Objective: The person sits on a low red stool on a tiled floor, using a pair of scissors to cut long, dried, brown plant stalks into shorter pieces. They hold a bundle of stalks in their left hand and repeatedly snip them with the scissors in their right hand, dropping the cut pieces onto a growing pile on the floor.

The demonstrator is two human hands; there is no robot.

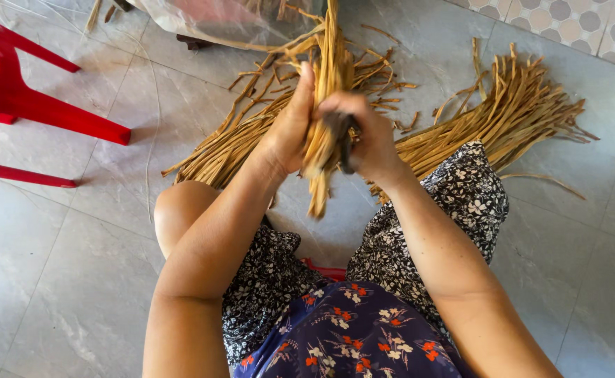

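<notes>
I hold an upright bundle of dried tan plant strips (330, 77) between both hands, above my knees. My left hand (290, 122) wraps the bundle from the left, thumb pointing up. My right hand (367, 136) presses against it from the right and also grips a small dark object (342, 136), whose kind I cannot tell. The bundle's lower end (316, 199) hangs below my hands. Its top runs out of the frame.
Two heaps of the same dried strips lie on the grey tiled floor, one at left (230, 143) and one at right (510, 115). A red plastic chair (13, 98) stands at far left. A clear plastic bag (216, 17) lies at the top.
</notes>
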